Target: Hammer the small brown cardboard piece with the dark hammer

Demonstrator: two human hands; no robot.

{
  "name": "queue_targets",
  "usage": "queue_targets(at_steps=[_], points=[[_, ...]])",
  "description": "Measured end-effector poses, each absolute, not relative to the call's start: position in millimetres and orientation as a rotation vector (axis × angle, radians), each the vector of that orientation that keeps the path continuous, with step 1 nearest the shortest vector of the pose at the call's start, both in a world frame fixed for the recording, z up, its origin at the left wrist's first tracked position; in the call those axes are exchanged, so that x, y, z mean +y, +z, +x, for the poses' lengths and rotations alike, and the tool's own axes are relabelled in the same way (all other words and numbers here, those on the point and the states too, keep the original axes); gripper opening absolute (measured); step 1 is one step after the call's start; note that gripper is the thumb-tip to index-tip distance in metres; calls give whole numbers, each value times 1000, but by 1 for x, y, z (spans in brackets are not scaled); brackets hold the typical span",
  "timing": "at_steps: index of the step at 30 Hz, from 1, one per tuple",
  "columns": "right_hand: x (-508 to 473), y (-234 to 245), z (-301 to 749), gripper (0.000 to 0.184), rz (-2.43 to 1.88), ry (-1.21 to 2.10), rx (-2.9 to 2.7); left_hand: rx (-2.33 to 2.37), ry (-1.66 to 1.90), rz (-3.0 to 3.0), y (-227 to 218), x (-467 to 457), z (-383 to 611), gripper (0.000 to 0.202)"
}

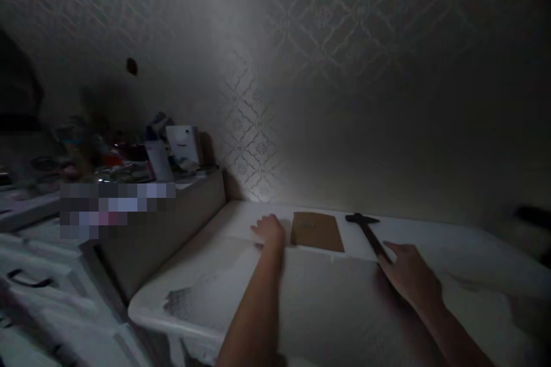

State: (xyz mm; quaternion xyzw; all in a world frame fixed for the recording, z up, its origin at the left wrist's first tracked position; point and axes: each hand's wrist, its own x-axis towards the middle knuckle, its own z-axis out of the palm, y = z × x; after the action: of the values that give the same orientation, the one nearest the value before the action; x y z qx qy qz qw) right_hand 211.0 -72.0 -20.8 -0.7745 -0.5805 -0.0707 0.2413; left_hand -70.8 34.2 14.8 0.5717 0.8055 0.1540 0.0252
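Note:
My left hand (270, 230) rests low over the white tabletop, its fingers partly spread and holding nothing. Just to its right lies a brown square piece of cardboard (318, 233) with a row of small marks, too faint to make out. Beyond the cardboard is a dark hammer (371, 238), its head toward the wall and its handle slanting back to me. My right hand (411, 275) is closed around the end of that handle, with one digit stretched out beside it. The hammer's head appears to rest on the table.
A white table (202, 261) with rounded corners stands against a patterned wall (322, 126). To the left is a drawer cabinet (172, 235) whose top is crowded with bottles, a white box (184, 143) and other small items. A dark blurred object (534, 216) shows at far right.

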Motion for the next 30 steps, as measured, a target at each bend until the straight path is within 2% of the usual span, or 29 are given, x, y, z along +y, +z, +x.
queue_targets(at_steps=[10,15,21,30], points=[[-72,-19,172,40,-1573,-319,-1855,2467,452,1757,14,35,-68,36],[-74,-25,151,43,-1496,-219,-1996,2452,495,1771,13,37,-67,34],[-71,-36,136,60,-1493,104,-2186,2192,606,1822,21,37,-57,28],[-76,-33,138,49,-1484,115,-2224,1790,649,2014,30,36,-38,23]])
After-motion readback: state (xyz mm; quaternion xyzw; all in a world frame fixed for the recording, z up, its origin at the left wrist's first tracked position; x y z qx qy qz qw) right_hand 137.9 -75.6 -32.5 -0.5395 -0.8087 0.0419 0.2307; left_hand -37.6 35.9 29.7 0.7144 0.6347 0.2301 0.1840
